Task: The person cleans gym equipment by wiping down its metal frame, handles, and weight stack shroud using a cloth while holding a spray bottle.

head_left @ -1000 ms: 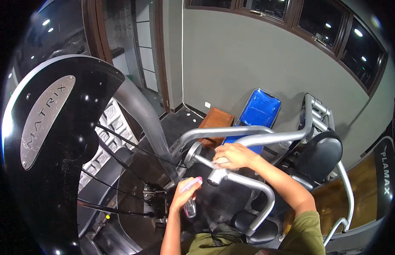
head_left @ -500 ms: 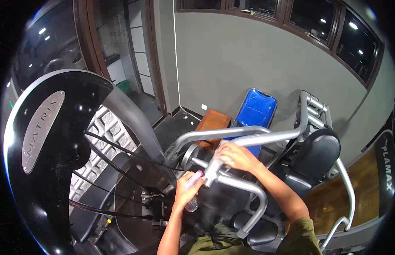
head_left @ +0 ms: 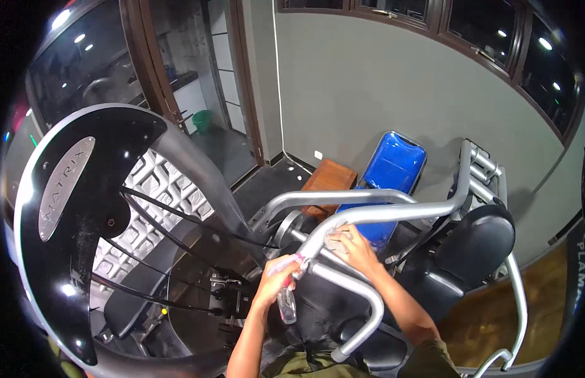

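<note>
My left hand (head_left: 272, 285) is wrapped round a clear spray bottle (head_left: 287, 307) with a pink and white head, close to the joint of the silver machine frame. My right hand (head_left: 360, 253) bunches a pale cloth (head_left: 334, 242) under its fingers, right beside the curved silver bar (head_left: 393, 213) of the gym machine. Whether the cloth touches that bar or the piece just below it is hard to tell. A bent silver handle (head_left: 362, 291) curves down between my two forearms.
At the left stands a large black machine housing (head_left: 132, 148) with black cables (head_left: 173, 242). A black padded seat (head_left: 475, 236) is on the right. Beyond the bars are a blue bench (head_left: 395, 160) and a brown wooden box (head_left: 330, 178) by the grey wall.
My right hand has shifted from the top of the bar to its lower right side with the cloth. The bottle hangs more upright in my left hand. The view has turned slightly.
</note>
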Available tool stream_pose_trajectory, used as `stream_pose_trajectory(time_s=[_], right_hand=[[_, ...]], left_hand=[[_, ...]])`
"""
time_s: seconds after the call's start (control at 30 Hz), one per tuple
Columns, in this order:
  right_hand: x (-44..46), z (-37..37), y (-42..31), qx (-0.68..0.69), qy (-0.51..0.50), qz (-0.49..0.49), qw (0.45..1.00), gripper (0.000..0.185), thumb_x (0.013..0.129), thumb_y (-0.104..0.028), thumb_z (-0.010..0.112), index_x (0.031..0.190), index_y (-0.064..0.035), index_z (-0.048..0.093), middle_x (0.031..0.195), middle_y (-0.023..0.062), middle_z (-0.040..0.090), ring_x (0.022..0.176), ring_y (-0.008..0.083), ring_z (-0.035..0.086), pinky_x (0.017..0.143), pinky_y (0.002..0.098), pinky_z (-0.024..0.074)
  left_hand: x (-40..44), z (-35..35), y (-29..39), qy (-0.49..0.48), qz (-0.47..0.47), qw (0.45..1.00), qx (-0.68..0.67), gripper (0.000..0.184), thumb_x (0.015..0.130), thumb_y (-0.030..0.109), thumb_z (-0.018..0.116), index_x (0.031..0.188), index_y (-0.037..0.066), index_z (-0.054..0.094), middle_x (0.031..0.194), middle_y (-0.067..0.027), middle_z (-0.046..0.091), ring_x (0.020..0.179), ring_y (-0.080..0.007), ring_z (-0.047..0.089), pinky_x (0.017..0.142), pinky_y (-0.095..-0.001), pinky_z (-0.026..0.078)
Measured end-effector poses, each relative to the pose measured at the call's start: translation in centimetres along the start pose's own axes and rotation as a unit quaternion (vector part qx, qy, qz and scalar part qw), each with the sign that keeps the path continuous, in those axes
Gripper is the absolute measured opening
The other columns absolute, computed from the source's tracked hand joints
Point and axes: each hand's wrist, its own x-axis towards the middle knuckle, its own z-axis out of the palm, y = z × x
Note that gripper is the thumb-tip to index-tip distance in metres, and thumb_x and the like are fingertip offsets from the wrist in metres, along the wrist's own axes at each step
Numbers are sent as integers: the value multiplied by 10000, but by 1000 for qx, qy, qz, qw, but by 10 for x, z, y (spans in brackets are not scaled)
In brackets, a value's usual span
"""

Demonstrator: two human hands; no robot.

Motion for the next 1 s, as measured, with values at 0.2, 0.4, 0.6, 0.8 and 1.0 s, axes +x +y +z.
stream_pose_trajectory(time_s=[0.2, 0.4, 0.6, 0.8, 1.0], right_hand=[[-23, 22, -3, 112, -5, -42, 993, 372, 724, -72, 785, 1081, -114, 689, 1153, 141, 585, 1092, 338, 631, 906, 420, 560], [-23, 43, 4, 126, 198, 86, 968, 311, 695, -1, 779, 964, -77, 645, 1014, 142, 573, 995, 325, 615, 850, 422, 515], [-51, 77, -8, 449, 88, 203, 866, 315, 886, -153, 732, 1120, -32, 560, 1033, 95, 604, 933, 201, 628, 831, 329, 503], [-26, 88, 15, 598, 176, 351, 699, 151, 1001, -127, 527, 1130, -54, 495, 971, 77, 593, 794, 146, 625, 629, 280, 554], [-45, 95, 18, 580, 64, 282, 762, 145, 975, -70, 521, 1120, -62, 513, 949, 41, 587, 826, 133, 574, 750, 277, 480]], left_hand=[[-2, 5, -6, 20, -2, 1000, 4, 229, 921, 188, 653, 1033, -8, 689, 765, -64, 646, 477, -116, 542, 437, -251, 427], [-1, 6, -8, 37, -11, 999, -4, 231, 908, 213, 673, 1001, 2, 694, 756, -72, 651, 445, -122, 534, 421, -260, 426], [-3, 12, -6, 56, 2, 998, 4, 222, 895, 221, 683, 933, 2, 690, 746, -78, 650, 409, -135, 513, 409, -273, 407], [-5, 17, -4, 65, 8, 997, 32, 177, 890, 196, 625, 900, 21, 646, 748, -80, 653, 400, -138, 506, 404, -274, 410], [-5, 14, -6, 66, 9, 998, 22, 195, 874, 188, 670, 887, -6, 676, 742, -73, 655, 408, -140, 518, 403, -277, 394]])
